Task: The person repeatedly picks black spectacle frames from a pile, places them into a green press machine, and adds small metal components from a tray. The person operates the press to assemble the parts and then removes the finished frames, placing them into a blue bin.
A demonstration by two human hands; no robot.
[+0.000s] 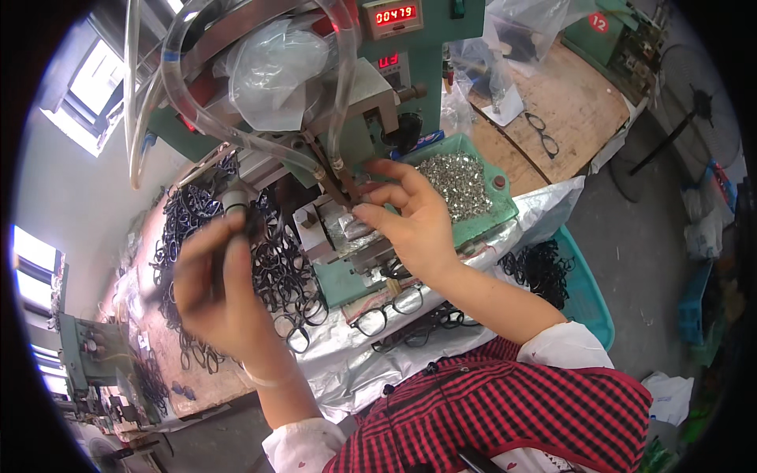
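My right hand (422,229) is at the green machine, thumb and fingertips closed together right beside its two slim brown metal prongs (339,188). Whatever lies between those fingertips is too small to make out. To the left, my left hand (217,299) is smeared by motion, with its fingers curled around a dark blurred thing I cannot name. Its fingertips are near a grey cylindrical machine part (235,201). Below the prongs is a metal fixture (347,229). A green tray (497,213) of small shiny metal parts (457,185) stands just right of my right hand.
Dark eyeglass frames (284,272) heap on the left of the table. More frames (386,311) lie on silver foil (331,370) in front. A teal basket (595,303) holds dark pieces at the right. Clear hoses (177,87) loop above my hands. One frame (542,135) lies at the back right.
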